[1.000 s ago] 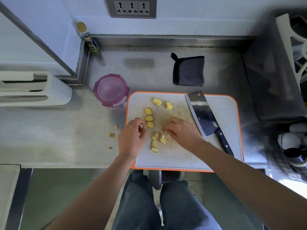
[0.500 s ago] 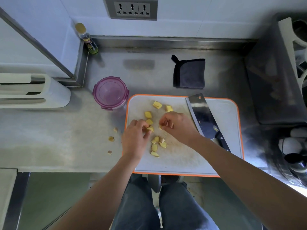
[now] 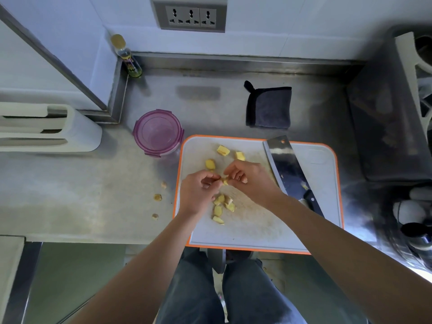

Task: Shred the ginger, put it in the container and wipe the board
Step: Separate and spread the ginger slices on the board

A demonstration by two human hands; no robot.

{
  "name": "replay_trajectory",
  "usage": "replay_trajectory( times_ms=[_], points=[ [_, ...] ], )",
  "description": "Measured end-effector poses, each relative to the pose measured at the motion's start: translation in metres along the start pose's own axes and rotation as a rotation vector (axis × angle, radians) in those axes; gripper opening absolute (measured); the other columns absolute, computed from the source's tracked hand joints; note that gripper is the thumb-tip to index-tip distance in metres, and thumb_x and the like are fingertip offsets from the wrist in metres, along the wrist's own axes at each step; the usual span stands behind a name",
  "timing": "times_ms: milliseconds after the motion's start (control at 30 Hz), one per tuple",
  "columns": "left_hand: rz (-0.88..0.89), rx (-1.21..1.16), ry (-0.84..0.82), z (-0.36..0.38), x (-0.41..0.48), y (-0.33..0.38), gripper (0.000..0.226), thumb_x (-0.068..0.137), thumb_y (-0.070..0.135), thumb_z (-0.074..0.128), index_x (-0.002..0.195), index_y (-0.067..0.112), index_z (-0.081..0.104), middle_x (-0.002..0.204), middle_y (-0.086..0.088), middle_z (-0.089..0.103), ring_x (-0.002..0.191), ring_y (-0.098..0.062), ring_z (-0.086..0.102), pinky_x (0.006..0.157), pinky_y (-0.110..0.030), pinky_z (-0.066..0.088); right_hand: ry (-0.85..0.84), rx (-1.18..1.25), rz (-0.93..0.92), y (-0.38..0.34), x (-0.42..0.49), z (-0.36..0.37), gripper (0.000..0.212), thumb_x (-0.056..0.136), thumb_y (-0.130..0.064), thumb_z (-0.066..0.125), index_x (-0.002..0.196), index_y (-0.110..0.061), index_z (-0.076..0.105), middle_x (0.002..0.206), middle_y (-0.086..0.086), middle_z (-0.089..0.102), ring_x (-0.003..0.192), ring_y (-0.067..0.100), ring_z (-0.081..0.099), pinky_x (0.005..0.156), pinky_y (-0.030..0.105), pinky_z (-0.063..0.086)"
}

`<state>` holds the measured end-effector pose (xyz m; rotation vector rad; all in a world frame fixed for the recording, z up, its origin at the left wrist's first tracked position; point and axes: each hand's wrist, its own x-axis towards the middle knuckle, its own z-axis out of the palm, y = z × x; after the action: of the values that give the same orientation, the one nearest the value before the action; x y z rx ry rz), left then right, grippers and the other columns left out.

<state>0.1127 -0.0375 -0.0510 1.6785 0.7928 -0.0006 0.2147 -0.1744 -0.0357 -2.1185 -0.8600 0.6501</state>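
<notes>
A ginger piece (image 3: 225, 181) is pinched between left hand (image 3: 198, 192) and right hand (image 3: 251, 181) at frame centre, apparently for pulling apart; shredding unfinished.

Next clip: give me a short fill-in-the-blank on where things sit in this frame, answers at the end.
1. The cleaver lies on the ____ side of the cutting board.
2. The purple container has its lid ____.
3. Both hands, left hand and right hand, pinch one ____ piece.
4. The folded cloth lies ____ the board.

Answers: right; on; ginger; behind
</notes>
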Motion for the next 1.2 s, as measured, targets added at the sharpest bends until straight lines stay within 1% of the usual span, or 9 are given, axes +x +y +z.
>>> replay_trajectory(
  times_ms=[200, 400, 500, 667, 767, 867, 967, 1033, 1200],
  points=[
    [-0.053, -0.180, -0.034, 0.010, 0.001, 0.002, 0.026, 0.084, -0.007, 0.065, 0.078, 0.018, 0.071, 0.065, -0.004, 0.071, 0.060, -0.021, 0.069, 0.064, -0.033, 0.058, 0.082, 0.023, -0.011, 0.008, -0.004, -0.003, 0.013, 0.077, -0.002, 0.075, 0.084, -0.011, 0.069, 0.083, -0.004, 0.059, 0.071, 0.011, 0.060, 0.065, 0.021, 0.051],
    [-0.109, -0.336, -0.052, 0.012, -0.001, 0.014, 0.012, 0.083, 0.000, 0.070, 0.088, 0.009, 0.075, 0.073, -0.009, 0.073, 0.067, -0.019, 0.069, 0.070, -0.031, 0.059, 0.101, 0.145, 0.124, 0.006, -0.005, -0.004, 0.018, 0.079, -0.005, 0.074, 0.089, -0.019, 0.069, 0.081, -0.008, 0.068, 0.075, 0.007, 0.065, 0.071, 0.022, 0.054],
    [-0.124, -0.378, -0.067, 0.011, -0.001, 0.018, 0.014, 0.081, -0.001, 0.072, 0.094, 0.005, 0.072, 0.078, -0.009, 0.073, 0.067, -0.016, 0.070, 0.066, -0.024, 0.057, 0.074, 0.336, 0.298, 0.005, -0.002, -0.007, 0.019, 0.080, -0.006, 0.074, 0.096, -0.016, 0.069, 0.084, 0.001, 0.072, 0.077, 0.014, 0.069, 0.077, 0.027, 0.057],
    [-0.084, -0.328, -0.114, 0.005, 0.009, 0.024, 0.010, 0.082, -0.002, 0.071, 0.087, 0.006, 0.073, 0.068, -0.009, 0.067, 0.059, -0.014, 0.059, 0.060, -0.022, 0.052, 0.050, 0.518, 0.332, -0.001, 0.008, -0.015, 0.015, 0.078, -0.003, 0.076, 0.092, -0.006, 0.071, 0.083, 0.014, 0.072, 0.073, 0.022, 0.069, 0.077, 0.032, 0.058],
    [-0.081, -0.312, -0.066, 0.002, 0.021, 0.030, 0.014, 0.084, -0.003, 0.068, 0.080, 0.009, 0.072, 0.066, -0.013, 0.059, 0.053, -0.014, 0.051, 0.054, -0.022, 0.047, 0.076, 0.446, 0.315, 0.001, 0.017, -0.020, 0.019, 0.079, -0.009, 0.076, 0.097, -0.013, 0.072, 0.091, 0.004, 0.073, 0.077, 0.018, 0.069, 0.079, 0.029, 0.057],
    [-0.034, -0.023, 0.083, -0.004, 0.042, 0.030, 0.005, 0.079, 0.014, 0.073, 0.076, 0.018, 0.071, 0.063, 0.001, 0.063, 0.055, -0.011, 0.055, 0.062, -0.025, 0.047, 0.184, 0.027, 0.180, 0.012, 0.027, -0.023, 0.036, 0.077, -0.012, 0.076, 0.110, -0.021, 0.066, 0.107, -0.003, 0.061, 0.082, 0.013, 0.061, 0.077, 0.031, 0.054],
    [0.144, 0.368, 0.129, -0.010, 0.057, 0.038, 0.003, 0.083, 0.019, 0.069, 0.083, 0.017, 0.072, 0.075, 0.007, 0.067, 0.067, -0.009, 0.059, 0.068, -0.023, 0.043, 0.080, -0.276, 0.133, 0.022, 0.034, -0.018, 0.050, 0.077, -0.008, 0.070, 0.124, -0.016, 0.057, 0.121, 0.003, 0.051, 0.097, 0.018, 0.054, 0.080, 0.033, 0.049],
    [0.227, 0.463, 0.132, -0.009, 0.065, 0.046, 0.007, 0.086, 0.016, 0.066, 0.084, 0.013, 0.072, 0.077, 0.004, 0.065, 0.069, -0.013, 0.057, 0.067, -0.024, 0.038, 0.027, -0.358, 0.131, 0.025, 0.038, -0.015, 0.044, 0.079, -0.007, 0.068, 0.122, -0.013, 0.058, 0.120, 0.005, 0.050, 0.105, 0.021, 0.051, 0.082, 0.030, 0.045],
    [0.235, 0.641, 0.107, -0.007, 0.084, 0.039, 0.012, 0.088, 0.012, 0.060, 0.087, 0.013, 0.072, 0.089, -0.009, 0.069, 0.081, -0.026, 0.063, 0.072, -0.029, 0.038, 0.021, -0.321, 0.110, 0.031, 0.045, -0.018, 0.025, 0.079, -0.002, 0.068, 0.102, -0.009, 0.066, 0.103, 0.007, 0.057, 0.089, 0.025, 0.058, 0.083, 0.034, 0.046]
  ],
)
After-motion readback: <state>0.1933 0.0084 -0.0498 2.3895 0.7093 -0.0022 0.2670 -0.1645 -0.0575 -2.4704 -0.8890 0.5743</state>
